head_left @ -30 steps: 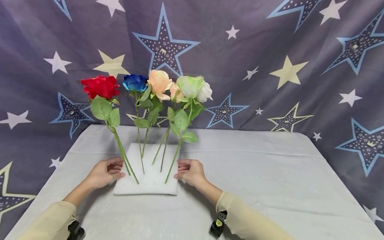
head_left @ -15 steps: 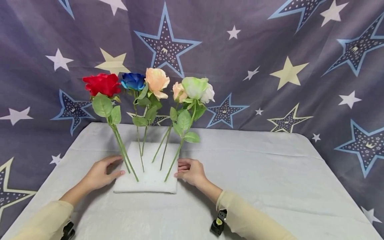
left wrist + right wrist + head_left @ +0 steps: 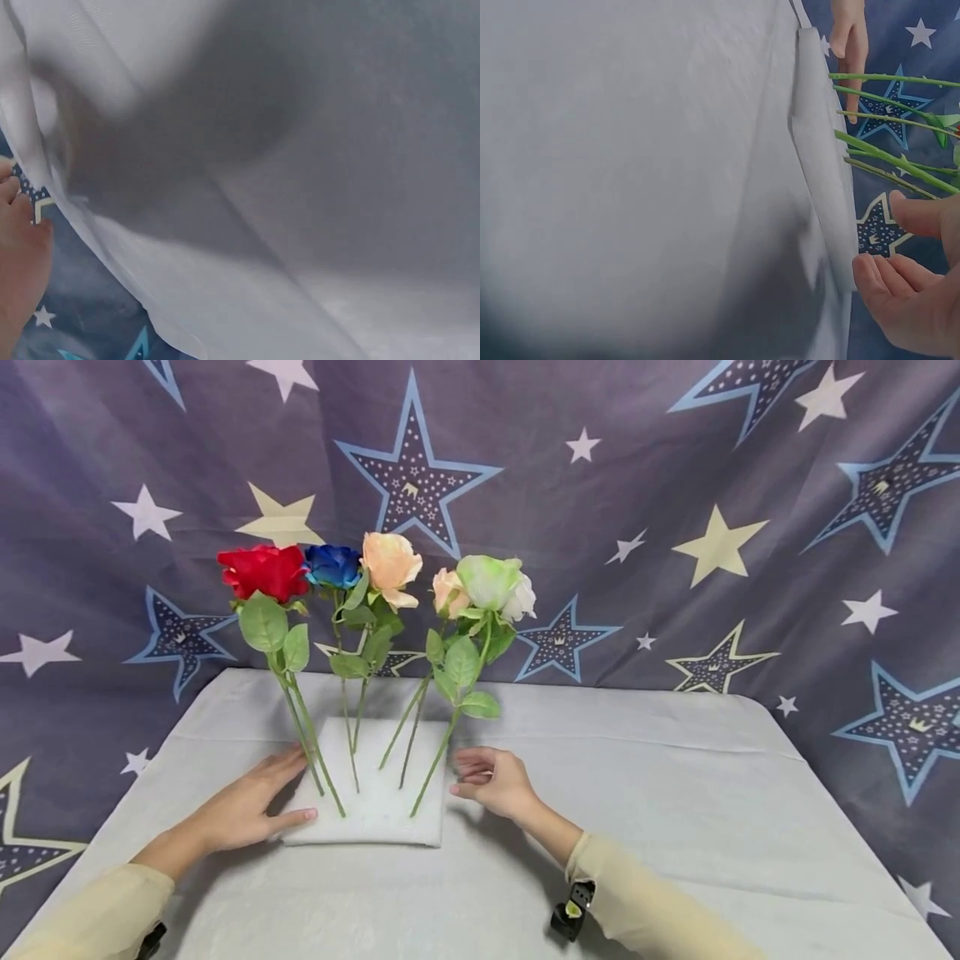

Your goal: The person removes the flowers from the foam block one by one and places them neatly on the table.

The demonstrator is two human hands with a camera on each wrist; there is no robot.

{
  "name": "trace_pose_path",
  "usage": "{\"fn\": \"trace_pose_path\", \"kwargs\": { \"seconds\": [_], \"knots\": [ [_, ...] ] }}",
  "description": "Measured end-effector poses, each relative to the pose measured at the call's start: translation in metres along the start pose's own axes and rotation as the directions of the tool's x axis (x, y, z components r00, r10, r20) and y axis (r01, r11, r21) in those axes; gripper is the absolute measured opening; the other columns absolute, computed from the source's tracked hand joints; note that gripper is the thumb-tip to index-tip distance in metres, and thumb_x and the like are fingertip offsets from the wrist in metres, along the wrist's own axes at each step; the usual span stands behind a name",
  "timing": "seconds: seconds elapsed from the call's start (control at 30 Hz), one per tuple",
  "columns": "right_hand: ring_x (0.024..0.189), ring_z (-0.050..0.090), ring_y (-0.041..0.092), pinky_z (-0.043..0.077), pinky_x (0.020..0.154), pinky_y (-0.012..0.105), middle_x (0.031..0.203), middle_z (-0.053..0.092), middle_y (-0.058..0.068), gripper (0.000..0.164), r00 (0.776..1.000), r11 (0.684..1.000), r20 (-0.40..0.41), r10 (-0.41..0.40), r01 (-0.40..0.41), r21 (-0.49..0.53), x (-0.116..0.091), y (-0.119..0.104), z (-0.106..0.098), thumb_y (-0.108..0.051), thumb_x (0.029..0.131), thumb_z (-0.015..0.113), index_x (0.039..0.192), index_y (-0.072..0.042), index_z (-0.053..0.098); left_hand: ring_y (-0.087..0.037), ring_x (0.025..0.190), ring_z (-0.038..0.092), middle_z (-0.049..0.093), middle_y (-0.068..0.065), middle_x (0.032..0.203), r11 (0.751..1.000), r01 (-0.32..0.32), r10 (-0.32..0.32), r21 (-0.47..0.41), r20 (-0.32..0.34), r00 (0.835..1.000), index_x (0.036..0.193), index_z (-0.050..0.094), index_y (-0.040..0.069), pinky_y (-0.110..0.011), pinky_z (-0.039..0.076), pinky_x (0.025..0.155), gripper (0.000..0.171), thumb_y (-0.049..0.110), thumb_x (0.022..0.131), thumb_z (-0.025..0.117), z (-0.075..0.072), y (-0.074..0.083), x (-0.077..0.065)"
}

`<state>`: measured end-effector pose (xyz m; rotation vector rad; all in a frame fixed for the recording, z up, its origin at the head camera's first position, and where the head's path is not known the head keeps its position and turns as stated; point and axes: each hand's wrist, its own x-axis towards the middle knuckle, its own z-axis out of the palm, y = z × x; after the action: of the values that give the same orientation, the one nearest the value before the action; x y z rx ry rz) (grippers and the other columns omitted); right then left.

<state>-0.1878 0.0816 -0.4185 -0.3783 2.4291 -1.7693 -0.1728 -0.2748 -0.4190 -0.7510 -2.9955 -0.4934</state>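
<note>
A white foam block [image 3: 382, 827] lies on the table with several rose stems standing in it. From left to right show a red rose [image 3: 264, 572], a blue rose [image 3: 332, 566], a large peach rose [image 3: 390, 562], a smaller peach rose [image 3: 448, 592], a pale green rose [image 3: 482, 579] and a white rose [image 3: 519, 597]. My left hand [image 3: 243, 802] is at the block's left side, fingers extended, thumb near its front corner. Just off the right side, my right hand [image 3: 495, 782] hovers with loosely bent fingers and nothing in them. In the right wrist view the foam's edge [image 3: 821, 150] is beside that hand.
A pale grey cloth [image 3: 637, 793] covers the table. Behind it hangs a dark curtain [image 3: 510, 510] with a star pattern. A small black device [image 3: 573, 910] is strapped at my right sleeve. The left wrist view shows mostly cloth [image 3: 375, 187] in shadow.
My right hand has let go of the block's right edge and moved slightly right. The left hand's fingers have straightened, its thumb lower. The red rose has swayed a little to the right.
</note>
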Motion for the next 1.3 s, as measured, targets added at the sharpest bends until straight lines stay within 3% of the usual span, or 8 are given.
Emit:
{"fn": "trace_pose_path", "kwargs": {
  "seconds": [0.13, 0.23, 0.37, 0.57, 0.73, 0.83, 0.97, 1.3],
  "knots": [
    [0.101, 0.065, 0.036, 0.056, 0.086, 0.028, 0.114, 0.064, 0.025, 0.049, 1.0, 1.0, 0.023, -0.01, 0.01, -0.013, -0.002, 0.0, -0.006, -0.003, 0.074, 0.076, 0.118, 0.008, 0.059, -0.043, 0.136, 0.03, 0.029, -0.023, 0.15, 0.997, -0.055, 0.056, 0.057, -0.003, 0.998, 0.147, 0.026, 0.004, -0.05, 0.022, 0.115, 0.088, 0.054, 0.084, 0.06, 0.006, -0.003, 0.0],
    [0.105, 0.063, 0.038, 0.055, 0.089, 0.031, 0.117, 0.062, 0.026, 0.048, 0.999, 1.0, 0.042, -0.017, 0.017, -0.016, -0.007, -0.002, -0.011, -0.003, 0.075, 0.076, 0.118, 0.009, 0.058, -0.038, 0.138, 0.029, 0.029, -0.02, 0.151, 0.994, -0.076, 0.077, 0.082, -0.002, 0.997, 0.149, 0.021, 0.008, -0.031, 0.008, 0.121, 0.088, 0.055, 0.085, 0.058, 0.011, -0.005, -0.003],
    [0.106, 0.061, 0.04, 0.055, 0.09, 0.035, 0.117, 0.062, 0.026, 0.046, 0.998, 0.999, 0.056, -0.029, 0.03, -0.026, -0.011, -0.006, -0.019, -0.005, 0.076, 0.075, 0.117, 0.009, 0.059, -0.034, 0.138, 0.031, 0.031, -0.017, 0.151, 0.991, -0.088, 0.088, 0.105, 0.008, 0.996, 0.149, 0.022, 0.009, -0.01, -0.01, 0.113, 0.088, 0.057, 0.085, 0.056, 0.015, -0.006, -0.005],
    [0.104, 0.063, 0.037, 0.055, 0.089, 0.035, 0.115, 0.064, 0.024, 0.04, 0.998, 0.995, 0.039, -0.051, 0.055, -0.087, -0.01, -0.013, -0.028, -0.009, 0.079, 0.073, 0.114, 0.006, 0.062, -0.033, 0.135, 0.037, 0.035, -0.016, 0.149, 0.979, -0.149, 0.154, 0.137, -0.024, 0.988, 0.147, 0.031, 0.008, -0.004, -0.013, 0.108, 0.083, 0.055, 0.084, 0.059, 0.013, -0.003, 0.0],
    [0.102, 0.065, 0.035, 0.056, 0.086, 0.032, 0.113, 0.065, 0.024, 0.038, 0.997, 0.992, 0.045, -0.062, 0.067, -0.109, -0.008, -0.019, -0.03, -0.009, 0.08, 0.072, 0.114, 0.006, 0.063, -0.034, 0.136, 0.036, 0.034, -0.016, 0.15, 0.982, -0.144, 0.145, 0.125, 0.003, 0.989, 0.147, 0.031, 0.009, -0.008, -0.009, 0.112, 0.082, 0.056, 0.085, 0.057, 0.01, 0.0, 0.003],
    [0.099, 0.066, 0.033, 0.057, 0.082, 0.028, 0.11, 0.066, 0.024, 0.038, 0.997, 0.993, 0.051, -0.063, 0.068, -0.097, -0.006, -0.024, -0.03, -0.008, 0.08, 0.071, 0.114, 0.007, 0.063, -0.035, 0.135, 0.036, 0.034, -0.017, 0.15, 0.985, -0.13, 0.128, 0.116, 0.021, 0.991, 0.146, 0.032, 0.008, -0.026, 0.009, 0.12, 0.083, 0.056, 0.084, 0.057, 0.008, 0.001, 0.005],
    [0.096, 0.067, 0.031, 0.057, 0.078, 0.025, 0.108, 0.067, 0.023, 0.037, 0.998, 0.995, 0.058, -0.04, 0.045, -0.088, -0.005, -0.032, -0.03, -0.01, 0.081, 0.071, 0.114, 0.006, 0.063, -0.037, 0.133, 0.039, 0.039, -0.017, 0.146, 0.983, -0.145, 0.145, 0.115, 0.005, 0.989, 0.143, 0.037, 0.005, -0.047, 0.031, 0.109, 0.084, 0.057, 0.081, 0.061, 0.007, 0.001, 0.008],
    [0.095, 0.068, 0.029, 0.057, 0.078, 0.023, 0.105, 0.069, 0.02, 0.034, 0.999, 0.996, 0.033, -0.01, 0.012, -0.083, 0.0, -0.044, -0.029, -0.011, 0.081, 0.071, 0.111, 0.002, 0.066, -0.046, 0.125, 0.045, 0.049, -0.016, 0.139, 0.984, -0.154, 0.156, 0.091, -0.018, 0.988, 0.139, 0.045, 0.008, -0.056, 0.039, 0.102, 0.086, 0.062, 0.075, 0.065, 0.005, -0.004, 0.011]
  ]
}}
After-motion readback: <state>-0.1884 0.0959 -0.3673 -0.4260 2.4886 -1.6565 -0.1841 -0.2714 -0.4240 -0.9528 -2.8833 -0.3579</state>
